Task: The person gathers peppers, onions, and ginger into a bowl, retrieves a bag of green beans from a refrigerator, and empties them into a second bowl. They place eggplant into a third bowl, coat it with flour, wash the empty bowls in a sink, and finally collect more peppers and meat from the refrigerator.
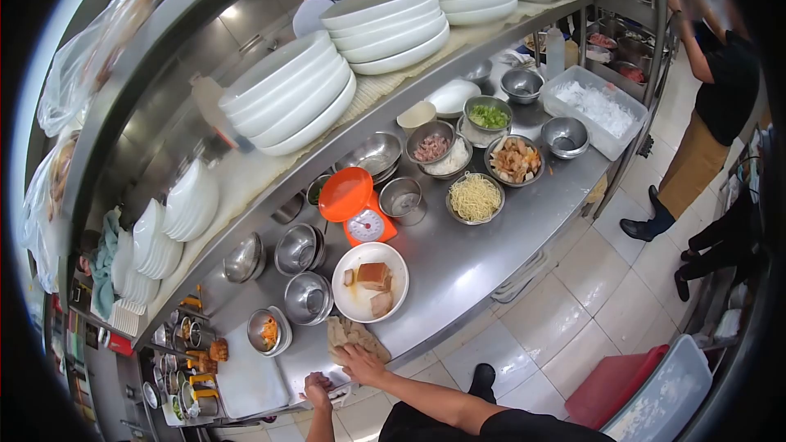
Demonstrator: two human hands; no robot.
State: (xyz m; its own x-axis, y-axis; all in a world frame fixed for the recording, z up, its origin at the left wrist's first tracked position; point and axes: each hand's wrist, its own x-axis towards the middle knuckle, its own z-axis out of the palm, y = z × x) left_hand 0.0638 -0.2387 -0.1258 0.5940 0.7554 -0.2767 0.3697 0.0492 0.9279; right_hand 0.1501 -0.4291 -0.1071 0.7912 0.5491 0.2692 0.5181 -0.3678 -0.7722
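My right hand (361,364) lies on a crumpled beige cloth (354,336) at the table's front edge, fingers outstretched over it. Just left of it, my left hand (317,390) is at the same edge with its fingers curled in; nothing shows in it. Beyond the cloth is a white bowl (345,308) with a brown-skinned block of meat (374,277) and smaller pale pieces in it. An orange kitchen scale (366,221) with a round dial stands behind this bowl. To the left are a white cutting board (250,372) and a metal bowl of orange food (269,332).
Metal bowls of noodles (475,198), sliced food (514,160) and chopped greens (489,116) stand farther right, near a plastic tub (596,110). A shelf with stacked white plates (286,94) overhangs the steel table (458,266). Another person (709,106) stands at right; red and clear bins (616,386) sit low right.
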